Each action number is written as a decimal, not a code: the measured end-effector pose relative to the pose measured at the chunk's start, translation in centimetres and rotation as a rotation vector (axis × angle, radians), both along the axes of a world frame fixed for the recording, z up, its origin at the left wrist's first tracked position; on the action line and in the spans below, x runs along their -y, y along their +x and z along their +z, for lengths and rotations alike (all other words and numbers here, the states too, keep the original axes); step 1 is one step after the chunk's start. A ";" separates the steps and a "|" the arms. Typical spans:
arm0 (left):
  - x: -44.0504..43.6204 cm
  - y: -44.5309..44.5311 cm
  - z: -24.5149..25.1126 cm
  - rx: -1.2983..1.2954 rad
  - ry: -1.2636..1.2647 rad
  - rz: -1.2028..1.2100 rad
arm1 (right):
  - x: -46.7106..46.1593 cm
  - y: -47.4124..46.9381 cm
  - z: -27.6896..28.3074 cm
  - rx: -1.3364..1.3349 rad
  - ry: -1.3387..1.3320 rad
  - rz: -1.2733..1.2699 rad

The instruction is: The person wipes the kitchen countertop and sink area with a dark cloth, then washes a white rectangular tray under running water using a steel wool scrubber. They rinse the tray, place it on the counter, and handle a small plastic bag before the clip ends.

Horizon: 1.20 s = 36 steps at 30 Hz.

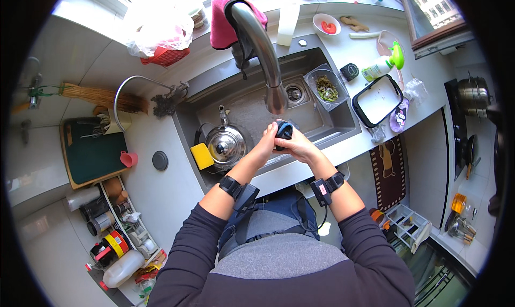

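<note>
Under the metal faucet (pixel 274 77), both my hands hold a small black object with a blue rim (pixel 285 129), perhaps a bottle lid. My left hand (pixel 268 138) grips its left side, and my right hand (pixel 298 145) wraps its right side; the fingers partly hide it. Both hands are above the near edge of the grey sink (pixel 249 85). A steel kettle (pixel 226 146) stands in the sink to the left, with a yellow sponge (pixel 202 156) beside it. At the sink's right lies a clear plastic container (pixel 326 87) with green scraps inside.
Right of the sink are a black-framed tray (pixel 378 101), a green-topped spray bottle (pixel 382 65) and a white bowl (pixel 326 24) with a red piece in it. A pink cloth (pixel 223 23) hangs over the faucet. An open window sash (pixel 436 17) juts in at upper right.
</note>
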State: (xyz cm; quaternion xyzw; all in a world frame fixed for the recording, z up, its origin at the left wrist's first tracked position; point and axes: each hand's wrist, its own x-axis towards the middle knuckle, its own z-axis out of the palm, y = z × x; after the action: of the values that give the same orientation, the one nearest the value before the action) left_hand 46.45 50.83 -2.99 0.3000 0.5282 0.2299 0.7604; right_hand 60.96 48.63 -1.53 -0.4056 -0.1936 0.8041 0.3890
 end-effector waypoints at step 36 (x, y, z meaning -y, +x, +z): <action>-0.3 -4.0 6.7 0.262 -0.481 -0.423 | -4.2 -0.6 6.1 1.540 1.836 0.833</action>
State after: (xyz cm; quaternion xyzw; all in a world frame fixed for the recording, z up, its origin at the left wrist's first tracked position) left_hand 42.50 51.14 3.69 0.1831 0.3913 -0.0274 0.9014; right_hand 60.36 52.82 4.56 -0.2572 -0.9658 -0.0076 0.0317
